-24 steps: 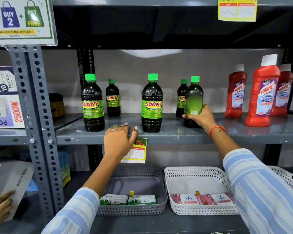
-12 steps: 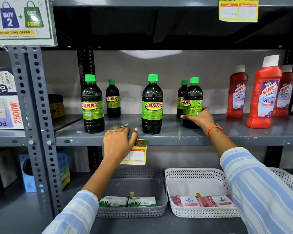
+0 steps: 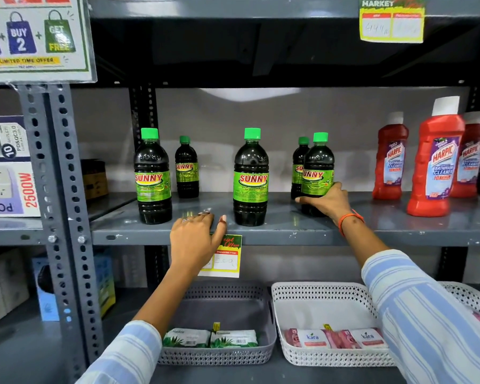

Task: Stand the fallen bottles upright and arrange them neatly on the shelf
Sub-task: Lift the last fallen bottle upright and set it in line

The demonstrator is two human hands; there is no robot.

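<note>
Several dark Sunny bottles with green caps stand upright on the grey metal shelf (image 3: 288, 231). My right hand (image 3: 327, 202) grips the base of the right front Sunny bottle (image 3: 316, 167), which stands on the shelf with its label facing forward. A smaller bottle (image 3: 298, 162) stands just behind it. The middle bottle (image 3: 251, 176) and the left bottle (image 3: 152, 176) stand in the front row, with another small bottle (image 3: 187, 167) at the back. My left hand (image 3: 194, 236) rests flat on the shelf's front edge between the left and middle bottles, holding nothing.
Three red Harpic bottles (image 3: 434, 162) stand at the shelf's right end. Below are a grey basket (image 3: 261, 353) and a white basket (image 3: 283, 303) with small packets. A price tag (image 3: 225, 256) hangs from the shelf edge. A perforated steel post (image 3: 58, 189) bounds the left.
The right-hand bottle has been turned so that its label faces forward, and it has come forward on the shelf. My left hand has stayed on the shelf edge.
</note>
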